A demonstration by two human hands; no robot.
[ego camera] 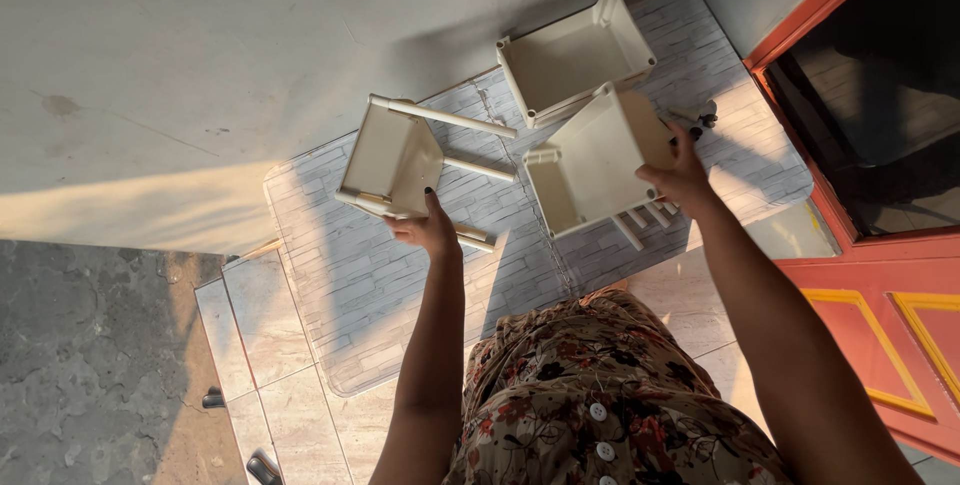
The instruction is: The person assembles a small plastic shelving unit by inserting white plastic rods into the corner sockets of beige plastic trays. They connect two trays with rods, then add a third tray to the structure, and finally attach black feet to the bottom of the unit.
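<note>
Over grey brick-pattern mat (380,275). Left hand (428,230) fingers clamped on legged cream tray (392,157), thumb on top. Right hand (682,177) fingers wrapped round edge of second tray (590,170).

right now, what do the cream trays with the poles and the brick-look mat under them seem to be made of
Trays: likely moulded plastic, matte cream, with thin uniform walls and socketed corners. Poles: probably the same plastic, though painted metal can't be ruled out. Mat: seemingly thin vinyl sheet, with a printed grey brick pattern and a rounded, flat-lying edge.
</note>
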